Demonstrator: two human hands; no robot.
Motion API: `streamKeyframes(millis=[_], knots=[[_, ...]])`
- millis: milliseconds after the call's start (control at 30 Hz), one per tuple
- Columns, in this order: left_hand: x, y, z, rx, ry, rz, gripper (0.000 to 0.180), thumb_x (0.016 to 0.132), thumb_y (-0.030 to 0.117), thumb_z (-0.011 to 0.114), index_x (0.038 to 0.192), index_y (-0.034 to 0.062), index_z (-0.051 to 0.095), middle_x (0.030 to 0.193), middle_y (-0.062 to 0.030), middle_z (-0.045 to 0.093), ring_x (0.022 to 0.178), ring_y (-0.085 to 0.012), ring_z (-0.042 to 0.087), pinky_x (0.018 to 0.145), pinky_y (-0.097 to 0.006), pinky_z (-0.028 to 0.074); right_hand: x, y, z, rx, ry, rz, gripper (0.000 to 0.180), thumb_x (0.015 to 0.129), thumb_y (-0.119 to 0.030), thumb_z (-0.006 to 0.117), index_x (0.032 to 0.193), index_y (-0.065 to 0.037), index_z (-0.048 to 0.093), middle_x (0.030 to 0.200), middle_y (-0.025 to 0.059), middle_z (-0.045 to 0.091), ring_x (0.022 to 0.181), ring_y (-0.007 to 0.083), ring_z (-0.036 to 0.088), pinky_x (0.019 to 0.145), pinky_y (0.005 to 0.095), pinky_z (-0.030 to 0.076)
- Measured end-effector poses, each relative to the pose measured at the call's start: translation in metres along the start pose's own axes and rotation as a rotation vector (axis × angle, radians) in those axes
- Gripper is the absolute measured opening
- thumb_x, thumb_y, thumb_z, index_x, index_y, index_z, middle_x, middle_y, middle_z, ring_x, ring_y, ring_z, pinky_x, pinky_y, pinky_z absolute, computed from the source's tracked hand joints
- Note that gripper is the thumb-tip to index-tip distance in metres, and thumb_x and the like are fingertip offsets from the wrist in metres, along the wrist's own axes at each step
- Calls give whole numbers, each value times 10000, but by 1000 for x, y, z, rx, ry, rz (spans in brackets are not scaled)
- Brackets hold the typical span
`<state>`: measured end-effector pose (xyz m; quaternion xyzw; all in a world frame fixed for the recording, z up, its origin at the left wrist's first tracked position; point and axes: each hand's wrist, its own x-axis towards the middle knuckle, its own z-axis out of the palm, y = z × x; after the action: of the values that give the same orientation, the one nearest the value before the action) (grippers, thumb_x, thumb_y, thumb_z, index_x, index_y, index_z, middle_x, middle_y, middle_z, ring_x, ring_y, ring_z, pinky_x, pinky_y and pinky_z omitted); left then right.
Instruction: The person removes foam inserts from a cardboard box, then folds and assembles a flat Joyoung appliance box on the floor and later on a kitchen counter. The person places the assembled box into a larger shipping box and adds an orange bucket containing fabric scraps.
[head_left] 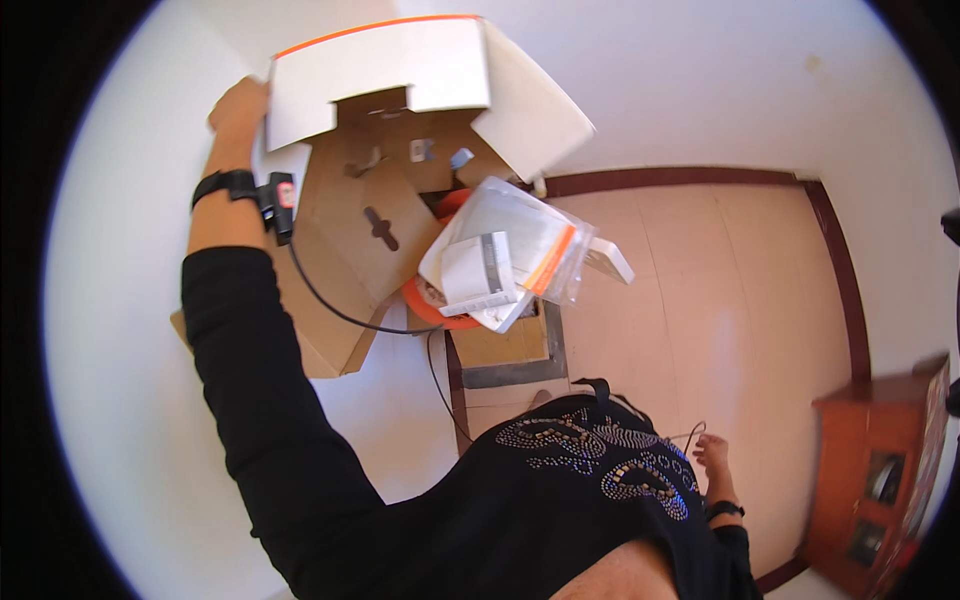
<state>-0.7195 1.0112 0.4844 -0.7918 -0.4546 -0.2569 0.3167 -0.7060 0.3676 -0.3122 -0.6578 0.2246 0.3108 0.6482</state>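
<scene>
At the upper left, my left hand (pixel 240 105) is closed on the side edge of a large open cardboard box (pixel 380 62). The box is white outside with an orange edge and brown inside; its flaps stand apart. Small blue and white pieces (pixel 461 158) show in its interior. In front of its opening, a clear plastic bag with an orange strip (pixel 550 258) and a folded printed leaflet (pixel 476 275) lie over an orange round object (pixel 425 305), mostly covered. My right hand (pixel 712 455) hangs low beside my body, fingers loosely bent and apart, near a thin cable loop.
Under the papers stands a brown box-like thing with a grey edge (pixel 515 375). A white flat piece (pixel 610 260) sticks out to the right. A black cable (pixel 350 322) runs from my left wrist. At right stands a reddish wooden cabinet (pixel 870 450); white walls border the tiled floor (pixel 720 300).
</scene>
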Motion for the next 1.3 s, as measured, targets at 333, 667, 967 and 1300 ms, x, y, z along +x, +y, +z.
streamKeyframes(millis=[333, 667, 967, 1300], knots=[[59, -94, 46, -66, 193, -27, 455, 830, 497, 507, 901, 81, 676, 991, -146, 653, 921, -366, 623, 756, -466, 505, -89, 49, 19, 14, 159, 349, 148, 779, -114, 535, 869, -45, 629, 690, 58, 578, 489, 157, 569, 374, 253, 357], [72, -129, 52, -366, -68, 335, 388, 839, 342, 505, 1063, 54, 637, 1039, -186, 637, 933, -263, 629, 815, -347, 467, -65, 41, -51, -25, 323, 331, 97, 778, -108, 515, 741, -34, 567, 642, 70, 548, 460, 171, 548, 336, 262, 327], [-52, -84, 8, 104, -72, 140, 502, 849, 409, 551, 1247, 103, 546, 1387, -187, 382, 1240, -335, 420, 995, -418, 385, 14, -72, 17, -204, -159, -144, 253, 798, -153, 587, 991, 6, 626, 745, 64, 613, 548, 157, 606, 415, 234, 418], [-158, -78, -119, 62, -68, 273, 485, 842, 344, 596, 1221, 44, 552, 1383, -195, 390, 1255, -325, 408, 1017, -387, 354, 46, -137, 49, -359, -288, -269, 296, 803, -174, 611, 1037, 6, 613, 797, 57, 634, 570, 143, 606, 464, 236, 439]])
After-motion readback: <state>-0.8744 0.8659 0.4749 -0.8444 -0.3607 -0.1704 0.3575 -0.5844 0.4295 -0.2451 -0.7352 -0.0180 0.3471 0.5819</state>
